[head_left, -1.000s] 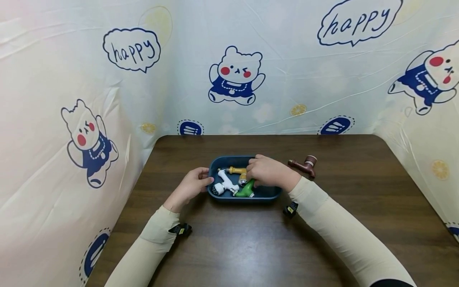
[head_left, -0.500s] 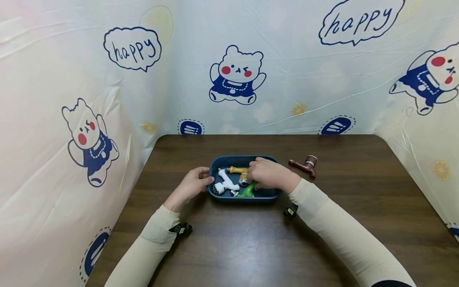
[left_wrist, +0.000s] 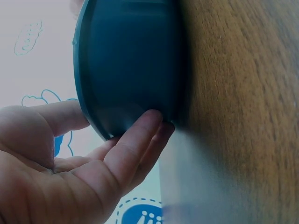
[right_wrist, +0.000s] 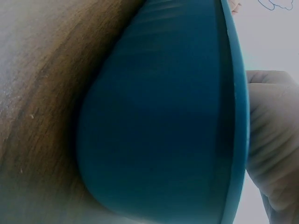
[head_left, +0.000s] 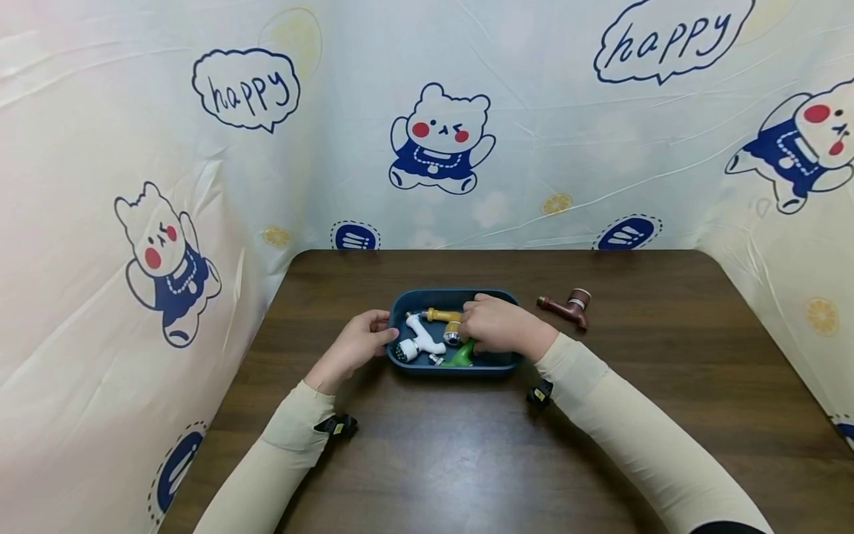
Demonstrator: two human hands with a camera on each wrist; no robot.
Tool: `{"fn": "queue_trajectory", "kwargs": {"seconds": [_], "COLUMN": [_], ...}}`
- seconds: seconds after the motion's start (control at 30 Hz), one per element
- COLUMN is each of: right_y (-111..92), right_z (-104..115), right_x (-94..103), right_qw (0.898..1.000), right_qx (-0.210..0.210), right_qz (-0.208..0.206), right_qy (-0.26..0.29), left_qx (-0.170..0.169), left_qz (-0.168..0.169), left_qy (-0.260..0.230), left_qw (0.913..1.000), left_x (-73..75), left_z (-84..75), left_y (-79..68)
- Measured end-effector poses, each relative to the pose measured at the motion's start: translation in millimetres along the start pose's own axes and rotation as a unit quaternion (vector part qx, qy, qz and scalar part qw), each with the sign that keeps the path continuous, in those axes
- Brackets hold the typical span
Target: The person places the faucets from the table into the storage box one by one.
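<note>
A dark blue oblong tray [head_left: 427, 371] stands on the table and holds a white faucet [head_left: 422, 340], a yellow faucet [head_left: 442, 316] and a green faucet [head_left: 460, 356]. My left hand [head_left: 360, 340] holds the tray's left end; in the left wrist view the thumb meets the rim and fingers [left_wrist: 135, 144] press the outer wall. My right hand [head_left: 500, 323] reaches down inside over the right half, bent fingers beside the yellow faucet and the top of the green one. Its fingertips are hidden, so I cannot tell what they grip. The right wrist view is mostly tray wall [right_wrist: 159, 116].
A brown faucet [head_left: 570, 308] lies on the wooden table [head_left: 454, 460], right of the tray and beyond my right wrist. A printed cloth [head_left: 520, 133] hangs behind the table and along both sides.
The green faucet has shifted slightly beneath my right hand, and more of its metal left end shows. My left hand keeps its place on the tray.
</note>
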State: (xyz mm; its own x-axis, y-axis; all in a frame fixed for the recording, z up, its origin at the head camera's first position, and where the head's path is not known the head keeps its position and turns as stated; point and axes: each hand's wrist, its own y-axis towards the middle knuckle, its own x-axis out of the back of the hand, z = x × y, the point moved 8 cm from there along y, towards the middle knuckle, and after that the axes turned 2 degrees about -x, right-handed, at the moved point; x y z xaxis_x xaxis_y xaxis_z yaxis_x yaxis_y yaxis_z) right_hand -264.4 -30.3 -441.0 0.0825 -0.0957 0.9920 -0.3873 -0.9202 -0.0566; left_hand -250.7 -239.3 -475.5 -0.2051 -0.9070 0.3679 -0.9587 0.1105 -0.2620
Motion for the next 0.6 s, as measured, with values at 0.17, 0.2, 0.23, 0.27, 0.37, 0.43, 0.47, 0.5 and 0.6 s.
{"fn": "queue_trajectory", "kwargs": {"seconds": [0.17,0.2,0.23,0.27,0.37,0.43,0.47,0.5,0.6], "right_y": [2.1,2.5,2.9,3.4,4.4,5.1,5.4,5.7,6.5], "right_z": [1.2,1.5,1.9,2.0,2.7,3.1,3.4,3.8,4.4], "right_x": [-0.5,-0.6,-0.6,-0.7,0.0,0.5,1.0,1.4,2.0], "right_qw": [1.0,1.0,1.0,1.0,1.0,1.0,1.0,1.0,1.0], "right_qx": [0.002,0.003,0.005,0.006,0.007,0.008,0.009,0.009,0.009], "right_qz": [0.001,0.0,-0.001,-0.002,-0.005,-0.008,-0.009,-0.011,-0.014], "right_qy": [-0.006,-0.009,-0.011,-0.012,-0.013,-0.013,-0.013,-0.013,-0.011], "left_qx": [0.002,0.0,-0.001,-0.002,-0.002,-0.004,-0.004,-0.004,-0.009], "left_qz": [-0.003,-0.002,-0.002,-0.001,-0.001,0.0,0.0,0.0,0.003], "left_qy": [0.002,0.002,0.001,0.002,0.0,0.0,-0.002,-0.004,-0.007], "left_qw": [1.0,1.0,1.0,1.0,1.0,1.0,1.0,1.0,0.9999], "left_x": [0.7,0.5,0.3,0.2,0.0,-0.2,-0.2,-0.2,-0.4], "left_z": [0.8,1.2,1.5,1.7,2.1,2.1,2.0,2.0,1.9], "left_y": [0.1,0.4,0.8,1.1,1.6,1.7,1.7,1.7,1.8]}}
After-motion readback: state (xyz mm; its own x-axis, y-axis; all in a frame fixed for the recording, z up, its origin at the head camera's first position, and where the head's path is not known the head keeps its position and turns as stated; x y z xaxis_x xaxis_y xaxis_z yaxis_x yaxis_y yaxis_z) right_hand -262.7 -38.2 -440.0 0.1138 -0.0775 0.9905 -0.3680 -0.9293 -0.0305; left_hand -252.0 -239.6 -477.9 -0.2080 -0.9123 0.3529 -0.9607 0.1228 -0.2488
